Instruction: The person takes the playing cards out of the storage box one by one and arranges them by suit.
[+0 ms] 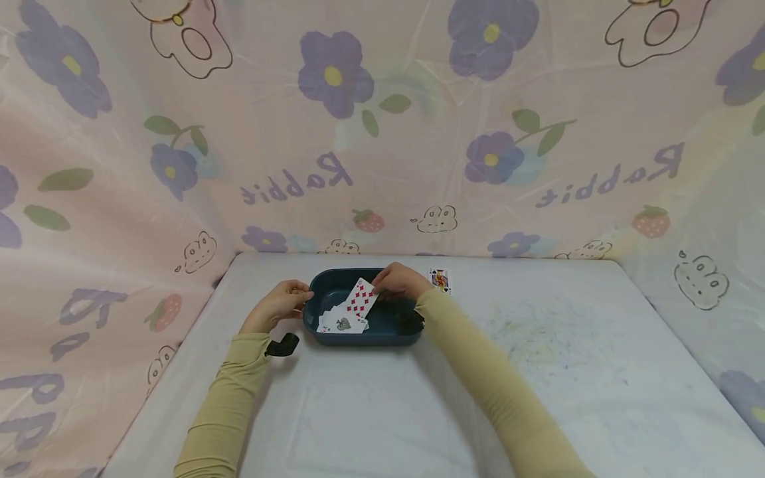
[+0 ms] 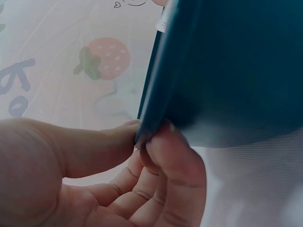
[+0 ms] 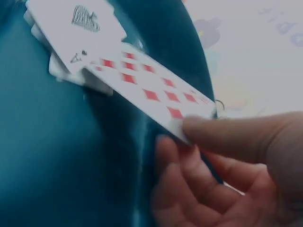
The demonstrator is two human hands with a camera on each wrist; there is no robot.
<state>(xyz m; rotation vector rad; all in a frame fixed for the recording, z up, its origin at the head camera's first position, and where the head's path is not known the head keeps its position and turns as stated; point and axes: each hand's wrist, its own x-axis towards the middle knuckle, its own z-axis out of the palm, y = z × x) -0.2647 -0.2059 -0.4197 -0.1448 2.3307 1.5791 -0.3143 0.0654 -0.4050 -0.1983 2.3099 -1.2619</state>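
Diamond playing card (image 1: 361, 298): white glossy rectangle with rows of red diamond pips, face up, held over the middle of a dark teal tray (image 1: 382, 335); its long axis runs from the lower left, where it overlaps the pile, up to the right corner pinched by the right hand (image 1: 399, 281), so the card tilts upward toward that hand. In the right wrist view the thumb (image 3: 222, 135) presses on the card's near corner with fingers curled beneath; the index digit in that corner is covered, and the exact pip count is hard to make out. Beneath it, a loose pile of cards (image 1: 339, 322) lies in the tray's left half, topmost an ace of spades (image 3: 75, 35); the cards below are mostly hidden. Tray: oblong, rounded corners, smooth plastic, long axis left to right, standing at the far middle of the tabletop (image 1: 538, 398). The left hand (image 1: 281, 304) grips the tray's left rim, thumb and forefinger pinching the edge in the left wrist view, where most of the tray is blurred and cut off. One more card, a face card (image 1: 439, 279), lies flat just beyond the tray's right end; its rank is too small to read. Tabletop covered in pale cloth, with faint smudges at right. A pink sheet printed with purple flowers, strawberries and mirrored "Rabbit" lettering (image 1: 609, 176) encloses the tabletop. Tan sleeves cover both arms; a black strap (image 1: 282, 345) sits at the left wrist.
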